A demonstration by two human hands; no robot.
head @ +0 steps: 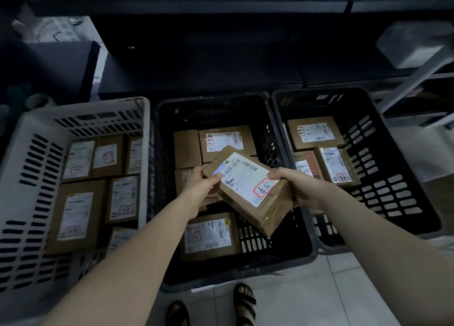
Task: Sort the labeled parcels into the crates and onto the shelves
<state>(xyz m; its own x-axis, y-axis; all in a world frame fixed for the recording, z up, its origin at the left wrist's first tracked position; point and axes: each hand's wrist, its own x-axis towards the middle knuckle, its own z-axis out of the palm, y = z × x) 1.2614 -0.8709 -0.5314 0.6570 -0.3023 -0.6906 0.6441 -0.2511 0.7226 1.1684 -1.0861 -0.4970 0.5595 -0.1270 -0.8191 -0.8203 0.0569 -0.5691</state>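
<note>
Label check: brown cardboard parcel [248, 190] gripped at both ends by fingers of left hand [199, 181] and right hand [297, 185], tilted above middle black plastic crate [233, 273]. Next, likely: read red stamp [264, 187], lower into matching crate.

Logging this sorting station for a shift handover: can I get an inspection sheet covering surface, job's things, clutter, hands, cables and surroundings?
Surface: pale tiled floor; three crates stand side by side on it.
Job's things: held parcel, label up, tilted above the middle black crate; white crate and right black crate also hold labelled boxes.
Clutter: nothing seen.
Hands: left hand grips the parcel's left end; right hand grips its right edge.
Cables: nothing seen.
Surroundings: dark shelving behind the crates; grey wrapped package on a shelf at right; sandalled feet below.
</note>
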